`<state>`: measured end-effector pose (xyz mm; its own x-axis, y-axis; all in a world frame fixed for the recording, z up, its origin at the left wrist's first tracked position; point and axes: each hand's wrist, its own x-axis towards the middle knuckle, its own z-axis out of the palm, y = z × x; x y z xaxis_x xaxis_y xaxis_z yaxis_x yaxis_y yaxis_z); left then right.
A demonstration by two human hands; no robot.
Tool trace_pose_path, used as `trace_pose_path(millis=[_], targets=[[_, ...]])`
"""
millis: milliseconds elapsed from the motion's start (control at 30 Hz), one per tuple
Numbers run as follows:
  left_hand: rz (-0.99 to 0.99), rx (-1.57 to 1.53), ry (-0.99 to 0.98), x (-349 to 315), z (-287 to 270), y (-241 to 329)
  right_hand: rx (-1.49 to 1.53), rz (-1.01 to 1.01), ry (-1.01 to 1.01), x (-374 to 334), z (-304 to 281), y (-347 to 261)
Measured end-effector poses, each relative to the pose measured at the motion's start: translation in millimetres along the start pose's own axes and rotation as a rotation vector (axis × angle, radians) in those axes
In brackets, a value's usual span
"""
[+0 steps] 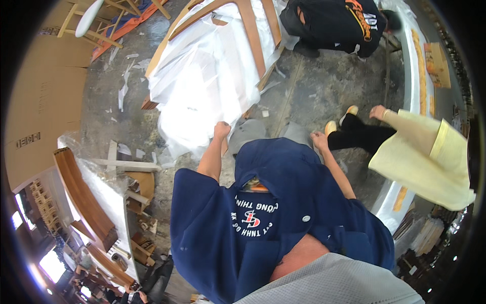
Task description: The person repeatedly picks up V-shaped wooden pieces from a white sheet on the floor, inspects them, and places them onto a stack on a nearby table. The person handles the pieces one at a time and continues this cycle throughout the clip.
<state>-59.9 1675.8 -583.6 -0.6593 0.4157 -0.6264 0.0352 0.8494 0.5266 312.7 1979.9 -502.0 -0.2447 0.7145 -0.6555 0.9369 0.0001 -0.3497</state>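
Note:
My left hand [221,130] is closed in a fist beside the near edge of a white translucent wrapping sheet [202,88]; whether it grips the sheet's edge cannot be made out. Near my right thigh, my right hand [319,141] has its fingers curled together, and anything in them is too small to see. The sheet drapes over a wide wooden piece just ahead of me. On top of it lies a brown angled wooden frame [248,25] with long legs.
A person in black [334,23] bends down at the far right; another in pale yellow [425,157] stands on my right. Cardboard [45,106] stands at the left, near curved brown wooden parts [83,197]. Light wooden chairs [101,25] stand far left. Paper scraps [124,91] litter the floor.

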Motion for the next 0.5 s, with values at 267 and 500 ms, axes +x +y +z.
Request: trace_pose_path(millis=[267, 500], targets=[[0.159, -0.125, -0.015, 146.2, 47.7, 267.9, -0.311, -0.084, -0.195, 164.2, -98.4, -135.5], [0.032, -0.155, 0.063, 294.6, 101.9, 362.3, -0.597, -0.337, -0.332, 368.2, -110.0, -283.0]])
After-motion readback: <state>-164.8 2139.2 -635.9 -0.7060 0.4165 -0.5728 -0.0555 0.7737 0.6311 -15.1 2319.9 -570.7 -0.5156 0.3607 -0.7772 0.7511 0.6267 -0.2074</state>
